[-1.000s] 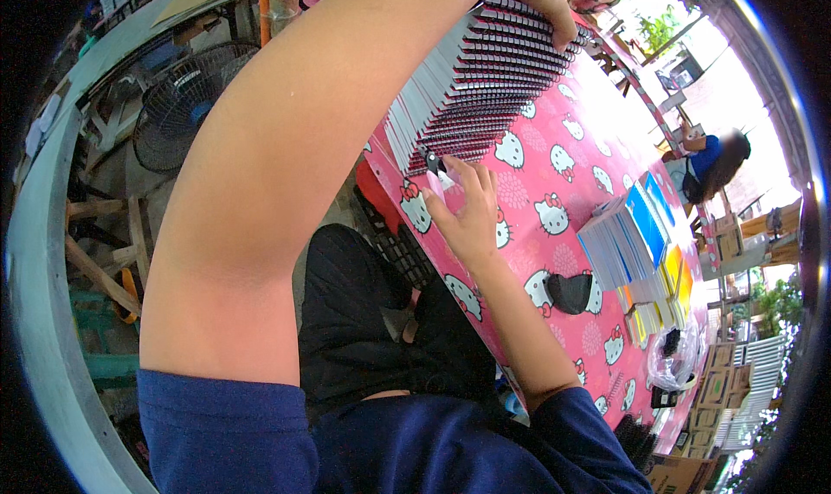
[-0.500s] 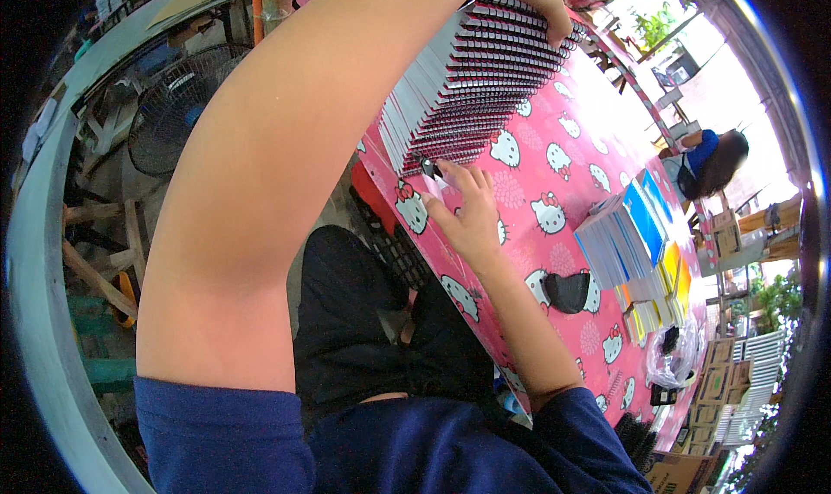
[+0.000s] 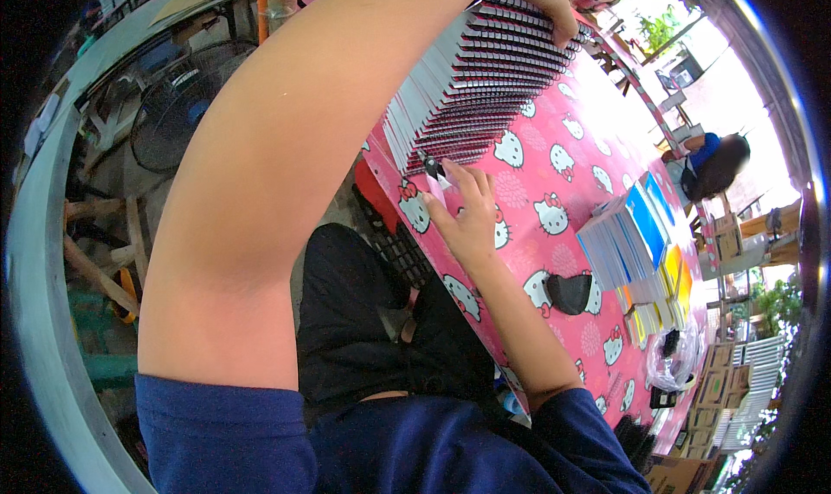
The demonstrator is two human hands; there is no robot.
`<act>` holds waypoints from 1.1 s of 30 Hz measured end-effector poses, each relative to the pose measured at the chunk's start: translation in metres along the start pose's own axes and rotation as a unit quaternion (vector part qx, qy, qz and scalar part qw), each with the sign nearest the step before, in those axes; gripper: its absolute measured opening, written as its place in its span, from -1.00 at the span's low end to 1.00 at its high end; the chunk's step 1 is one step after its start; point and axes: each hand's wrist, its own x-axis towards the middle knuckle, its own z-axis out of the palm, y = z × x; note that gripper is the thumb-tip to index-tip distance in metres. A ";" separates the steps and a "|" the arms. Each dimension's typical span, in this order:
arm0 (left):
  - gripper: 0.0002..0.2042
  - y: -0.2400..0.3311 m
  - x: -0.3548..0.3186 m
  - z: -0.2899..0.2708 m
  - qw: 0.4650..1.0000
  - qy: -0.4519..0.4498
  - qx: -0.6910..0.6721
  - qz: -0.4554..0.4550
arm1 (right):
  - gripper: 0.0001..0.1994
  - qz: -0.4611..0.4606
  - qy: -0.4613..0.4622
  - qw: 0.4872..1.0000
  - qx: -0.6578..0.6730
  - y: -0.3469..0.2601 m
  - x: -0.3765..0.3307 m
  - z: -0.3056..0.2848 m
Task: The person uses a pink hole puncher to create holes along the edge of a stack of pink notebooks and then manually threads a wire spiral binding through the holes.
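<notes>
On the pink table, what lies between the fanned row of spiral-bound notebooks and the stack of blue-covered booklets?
In the head view, only bare pink cartoon-cat tablecloth lies between the spiral-bound notebooks and the blue-covered booklet stack.

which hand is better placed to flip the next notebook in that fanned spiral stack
Right. The right hand has fingertips at the near end of the spiral notebooks, while the left hand grips the far end, steadying them.

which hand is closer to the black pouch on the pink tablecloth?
Right. The right hand rests on the tablecloth up-left of the black pouch, apart from it. The left hand is farther, on top of the spiral notebook stack.
</notes>
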 end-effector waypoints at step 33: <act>-0.38 -0.006 0.002 0.003 0.986 -0.088 -0.102 0.094 | -0.58 0.054 0.037 0.995 0.074 0.005 -0.004 0.005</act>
